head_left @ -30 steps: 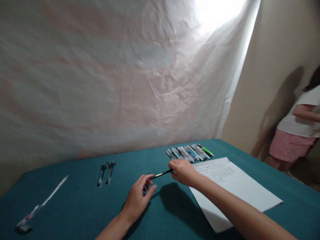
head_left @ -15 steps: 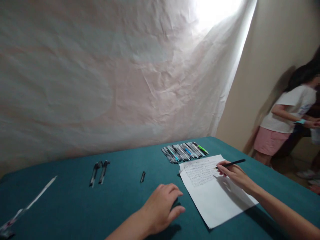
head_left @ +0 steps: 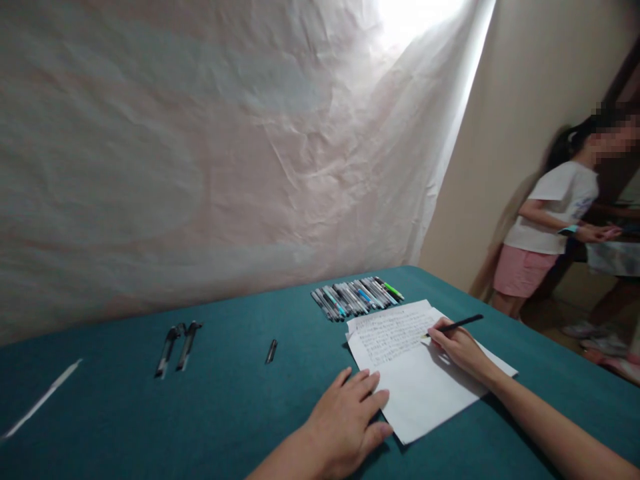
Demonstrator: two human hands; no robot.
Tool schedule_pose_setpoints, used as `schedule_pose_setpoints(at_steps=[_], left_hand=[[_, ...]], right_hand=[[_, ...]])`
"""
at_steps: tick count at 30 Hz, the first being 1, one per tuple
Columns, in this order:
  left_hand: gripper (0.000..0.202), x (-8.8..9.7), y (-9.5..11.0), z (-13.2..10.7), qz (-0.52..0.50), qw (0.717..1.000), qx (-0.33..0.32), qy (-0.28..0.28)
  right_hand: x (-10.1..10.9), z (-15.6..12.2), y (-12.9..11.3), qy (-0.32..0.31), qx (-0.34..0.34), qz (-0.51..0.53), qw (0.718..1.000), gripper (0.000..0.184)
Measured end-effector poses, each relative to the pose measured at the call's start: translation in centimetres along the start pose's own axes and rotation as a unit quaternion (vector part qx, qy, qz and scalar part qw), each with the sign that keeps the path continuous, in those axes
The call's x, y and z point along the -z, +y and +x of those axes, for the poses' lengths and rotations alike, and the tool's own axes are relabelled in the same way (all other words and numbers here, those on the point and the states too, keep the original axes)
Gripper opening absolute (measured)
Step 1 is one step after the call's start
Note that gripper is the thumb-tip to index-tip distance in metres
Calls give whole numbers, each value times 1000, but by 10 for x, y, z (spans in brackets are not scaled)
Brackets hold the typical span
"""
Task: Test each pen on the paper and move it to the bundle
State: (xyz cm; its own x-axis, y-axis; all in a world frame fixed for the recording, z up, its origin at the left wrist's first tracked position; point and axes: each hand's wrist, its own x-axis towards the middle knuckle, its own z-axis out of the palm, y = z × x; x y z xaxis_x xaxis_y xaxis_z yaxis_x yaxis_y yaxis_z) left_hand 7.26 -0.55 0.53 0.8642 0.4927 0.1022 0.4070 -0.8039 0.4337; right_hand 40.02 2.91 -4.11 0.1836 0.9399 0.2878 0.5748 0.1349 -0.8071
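Observation:
My right hand (head_left: pixel 457 347) is closed round a black pen (head_left: pixel 463 323), its tip down near the end of a handwritten line. Under it lies a white sheet of paper (head_left: pixel 420 400), written on in its upper part and blank below; the edge of another sheet shows beneath. At the sheet's left edge my left hand (head_left: pixel 353 413) rests with fingers apart, fingertips at the paper's border, holding nothing. A small black pen cap (head_left: pixel 271 351) lies on the table to the left of the sheet.
Behind the paper lies a row of many pens (head_left: pixel 355 299). Two dark pens in clear wrappers (head_left: pixel 186 347) lie to the left, and a thin white strip (head_left: pixel 43 399) farther left. A pale sheet (head_left: pixel 250 167) hangs behind the green table (head_left: pixel 225 420). A person (head_left: pixel 555 213) stands at the right.
My left hand has moved right and down to the paper's left edge. The right hand still holds the pen over the writing. The view has shifted slightly to the right.

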Motion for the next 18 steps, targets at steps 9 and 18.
schedule_pose_setpoints(at_steps=[9, 18], left_hand=[[43, -1, 2, 1, 7, 1000, -1, 6], [43, 3, 6, 2, 7, 1000, 10, -4]], right_hand=[[3, -2, 3, 24, 12, -31, 999, 20], [4, -2, 5, 16, 32, -35, 999, 17]])
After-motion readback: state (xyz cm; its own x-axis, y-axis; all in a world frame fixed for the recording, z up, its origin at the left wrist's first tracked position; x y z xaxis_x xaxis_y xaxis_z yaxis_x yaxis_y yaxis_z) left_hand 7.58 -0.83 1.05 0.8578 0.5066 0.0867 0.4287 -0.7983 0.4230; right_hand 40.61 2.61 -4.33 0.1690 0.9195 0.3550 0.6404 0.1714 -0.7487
